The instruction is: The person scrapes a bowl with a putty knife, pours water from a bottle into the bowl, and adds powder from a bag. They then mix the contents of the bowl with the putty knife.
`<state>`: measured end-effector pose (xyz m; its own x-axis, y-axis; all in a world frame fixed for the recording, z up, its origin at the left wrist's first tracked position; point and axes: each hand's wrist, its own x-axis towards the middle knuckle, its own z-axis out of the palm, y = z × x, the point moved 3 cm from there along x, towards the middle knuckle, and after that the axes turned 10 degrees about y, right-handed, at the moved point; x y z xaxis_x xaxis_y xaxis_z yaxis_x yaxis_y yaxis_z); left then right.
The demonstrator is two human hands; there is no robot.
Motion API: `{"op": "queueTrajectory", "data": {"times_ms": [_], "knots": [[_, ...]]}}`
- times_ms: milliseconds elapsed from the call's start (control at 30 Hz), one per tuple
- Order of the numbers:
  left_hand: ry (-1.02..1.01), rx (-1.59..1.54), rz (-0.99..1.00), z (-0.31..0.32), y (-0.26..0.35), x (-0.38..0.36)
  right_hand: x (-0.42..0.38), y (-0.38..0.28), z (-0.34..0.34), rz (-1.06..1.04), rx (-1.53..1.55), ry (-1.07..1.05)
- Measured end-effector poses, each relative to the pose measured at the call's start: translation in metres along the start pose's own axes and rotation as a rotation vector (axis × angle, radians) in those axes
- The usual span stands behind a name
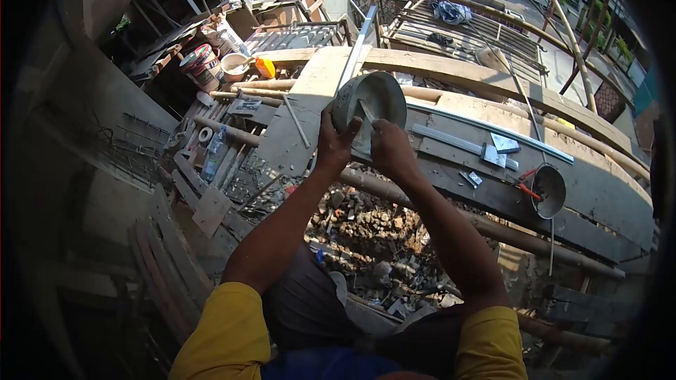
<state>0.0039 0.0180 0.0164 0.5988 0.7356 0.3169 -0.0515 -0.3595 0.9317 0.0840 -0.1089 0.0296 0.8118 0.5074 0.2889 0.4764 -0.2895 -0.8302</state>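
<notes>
Planks (322,79) (part-sunlit) beyond bowl (387,93); rubble (384,229) below

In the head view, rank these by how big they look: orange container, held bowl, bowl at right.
1. Held bowl
2. Bowl at right
3. Orange container

The held bowl seems nearer the camera, so which bowl is really larger is unsure.

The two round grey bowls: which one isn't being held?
The bowl at the right, resting on the planks with an orange-red tool at its rim. The other bowl is held up, the left hand gripping its side.
</notes>
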Motion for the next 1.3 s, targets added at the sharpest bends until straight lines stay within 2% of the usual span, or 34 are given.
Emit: {"op": "queueTrajectory", "data": {"times_ms": [100, 167, 267, 400, 467, 567, 600, 667, 733, 800, 867, 900, 967, 1000, 1033, 1067, 1100, 1133, 1167, 1233, 1300], "knots": [[-0.045, -0.04, 0.052, 0.005, 0.006, -0.002, 0.021, 0.016, -0.013, 0.111, 0.037, 0.082], [-0.004, 0.057, 0.136, 0.011, 0.003, -0.005, 0.021, 0.021, -0.009, 0.147, 0.064, 0.01], [-0.022, 0.039, 0.058, 0.006, 0.006, -0.004, 0.004, 0.004, -0.008, -0.003, 0.093, 0.094], [-0.067, -0.044, 0.061, 0.013, 0.01, -0.005, 0.017, 0.017, -0.02, 0.124, 0.036, 0.087], [0.014, 0.013, 0.152, 0.016, 0.007, -0.005, 0.011, 0.017, -0.014, 0.002, 0.023, 0.078], [0.033, -0.014, 0.045, 0.003, 0.007, 0.002, 0.008, 0.006, -0.015, -0.06, 0.041, -0.021], [0.041, -0.034, 0.089, 0.002, 0.007, 0.004, 0.011, 0.014, -0.014, -0.059, 0.04, -0.02], [0.063, -0.095, 0.097, 0.001, 0.007, 0.01, 0.019, 0.031, -0.016, -0.174, 0.047, 0.179], [0.096, -0.149, 0.104, -0.006, 0.002, 0.016, 0.018, 0.024, -0.017, -0.201, 0.083, 0.177], [0.128, -0.279, 0.04, -0.011, -0.004, 0.02, 0.011, 0.013, -0.02, -0.217, 0.119, 0.183], [0.143, -0.408, -0.011, -0.008, -0.001, 0.018, 0.005, 0.002, -0.024, 0.004, 0.158, 0.223], [0.159, -0.533, -0.064, -0.006, -0.002, 0.017, 0.006, -0.001, -0.026, 0.004, 0.158, 0.223], [0.116, -0.575, -0.088, 0.0, -0.001, 0.014, 0.007, 0.004, -0.028, 0.225, 0.248, 0.25], [0.07, -0.616, -0.112, 0.002, -0.002, 0.013, 0.011, 0.012, -0.024, 0.226, 0.25, 0.247], [0.072, -0.617, -0.112, -0.001, 0.008, 0.01, 0.016, 0.026, -0.021, 0.139, 0.217, 0.298], [0.043, -0.527, -0.236, -0.001, 0.014, 0.006, 0.022, 0.041, -0.02, 0.054, 0.185, 0.349], [0.011, -0.436, -0.36, 0.0, 0.017, 0.003, 0.028, 0.053, -0.021, 0.055, 0.183, 0.349], [-0.046, -0.512, -0.459, -0.005, 0.012, 0.006, 0.034, 0.061, -0.025, -0.014, 0.13, 0.358], [-0.046, -0.513, -0.459, -0.011, 0.008, 0.01, 0.037, 0.067, -0.027, -0.085, 0.077, 0.365], [-0.336, -0.504, -0.588, -0.013, 0.003, 0.012, 0.037, 0.057, -0.045, -0.096, 0.052, 0.353], [-0.371, -0.463, -0.599, -0.018, 0.007, 0.013, 0.037, 0.052, -0.053, -0.146, -0.16, 0.287]]}}
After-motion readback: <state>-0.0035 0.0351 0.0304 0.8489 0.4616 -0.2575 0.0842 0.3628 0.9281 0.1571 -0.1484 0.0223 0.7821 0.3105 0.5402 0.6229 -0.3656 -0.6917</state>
